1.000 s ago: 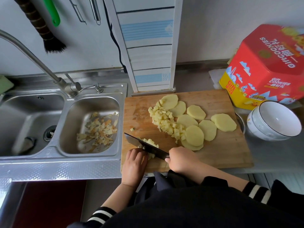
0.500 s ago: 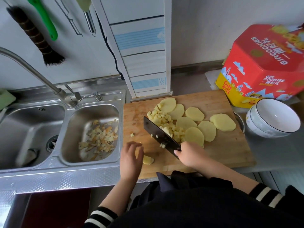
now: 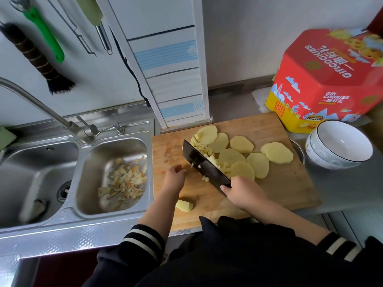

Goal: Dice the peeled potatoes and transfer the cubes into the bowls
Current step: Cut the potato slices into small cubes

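Cleaver [image 3: 205, 163] gripped in the right hand [image 3: 241, 190] stands on edge mid-frame on the cutting board [image 3: 286, 187], diced potato [image 3: 209, 154] heaped against its far side; left hand [image 3: 175, 176], fingers loosely curled and holding nothing, rests just left of the blade; white bowls [image 3: 337, 145] sit at right

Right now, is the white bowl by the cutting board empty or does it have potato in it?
Empty. The bowl sits upright and its white inside shows bare; the cubes and slices are on the board.
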Demonstrator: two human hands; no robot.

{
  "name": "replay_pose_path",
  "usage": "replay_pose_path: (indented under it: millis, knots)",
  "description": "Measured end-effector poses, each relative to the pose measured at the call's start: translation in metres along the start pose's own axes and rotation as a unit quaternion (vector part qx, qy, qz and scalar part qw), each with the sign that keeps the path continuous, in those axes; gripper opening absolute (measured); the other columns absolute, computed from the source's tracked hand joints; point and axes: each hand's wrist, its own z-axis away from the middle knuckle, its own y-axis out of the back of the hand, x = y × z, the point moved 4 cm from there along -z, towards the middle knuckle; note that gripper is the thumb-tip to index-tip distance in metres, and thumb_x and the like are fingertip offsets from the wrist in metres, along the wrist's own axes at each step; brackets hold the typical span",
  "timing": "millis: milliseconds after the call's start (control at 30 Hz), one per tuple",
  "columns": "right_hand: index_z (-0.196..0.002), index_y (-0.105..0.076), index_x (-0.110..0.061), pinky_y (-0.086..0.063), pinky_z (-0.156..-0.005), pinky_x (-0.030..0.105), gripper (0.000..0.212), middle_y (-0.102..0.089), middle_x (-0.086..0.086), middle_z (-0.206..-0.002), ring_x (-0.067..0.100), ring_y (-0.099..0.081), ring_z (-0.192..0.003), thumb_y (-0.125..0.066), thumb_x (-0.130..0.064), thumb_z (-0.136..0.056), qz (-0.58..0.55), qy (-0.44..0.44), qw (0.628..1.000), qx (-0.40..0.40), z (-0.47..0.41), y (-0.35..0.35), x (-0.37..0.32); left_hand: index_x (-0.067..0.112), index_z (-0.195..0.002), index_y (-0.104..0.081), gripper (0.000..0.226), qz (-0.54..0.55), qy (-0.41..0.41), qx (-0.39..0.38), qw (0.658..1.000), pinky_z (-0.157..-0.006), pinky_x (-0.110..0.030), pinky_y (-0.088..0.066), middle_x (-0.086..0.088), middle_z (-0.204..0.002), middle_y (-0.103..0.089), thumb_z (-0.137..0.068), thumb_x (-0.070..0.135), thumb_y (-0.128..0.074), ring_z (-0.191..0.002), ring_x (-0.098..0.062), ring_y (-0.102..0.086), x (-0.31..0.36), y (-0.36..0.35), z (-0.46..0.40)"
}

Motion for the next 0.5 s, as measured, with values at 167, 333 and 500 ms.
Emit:
replay_pose_path:
  millis: [167,333,500]
  knots:
    - [-0.079,-0.05,-0.019,-0.033,-0.048,0.026,0.031,-0.054,-0.003,-0.068,0.011,-0.051,-0.058,-0.046,-0.041,-0.099,-0.018,-0.006,1.0,0.017,0.001,0.003,0.002,0.009,-0.127,-0.053,0.032,0.158,-0.005,-0.013,0.987,-0.081,-0.027,-0.052,-0.005,-0.113,-0.064,-0.097,0.0,-0.046,-0.102,-0.019,-0.063,0.003,0.009,0.007]
    - [-0.08,-0.048,-0.015,-0.033,-0.049,0.024,0.032,-0.052,-0.003,-0.07,0.009,-0.048,-0.06,-0.047,-0.041,-0.099,-0.055,-0.001,0.998,0.008,0.0,0.004,-0.008,0.023,-0.118,-0.053,0.033,-0.116,-0.362,0.08,0.921,-0.097,-0.026,-0.043,0.004,-0.124,-0.05,-0.088,0.03,-0.065,-0.116,-0.014,-0.05,0.021,0.021,0.038]
    - [-0.076,-0.044,-0.015,-0.036,-0.052,0.025,0.033,-0.053,-0.003,-0.072,0.011,-0.051,-0.063,-0.048,-0.04,-0.099,-0.078,-0.005,0.997,0.011,-0.001,0.001,-0.012,0.017,-0.12,-0.054,0.051,-0.251,-0.432,0.03,0.866,-0.096,-0.032,-0.042,-0.006,-0.126,-0.043,-0.079,0.046,-0.061,-0.116,-0.022,-0.044,0.016,-0.009,0.032]
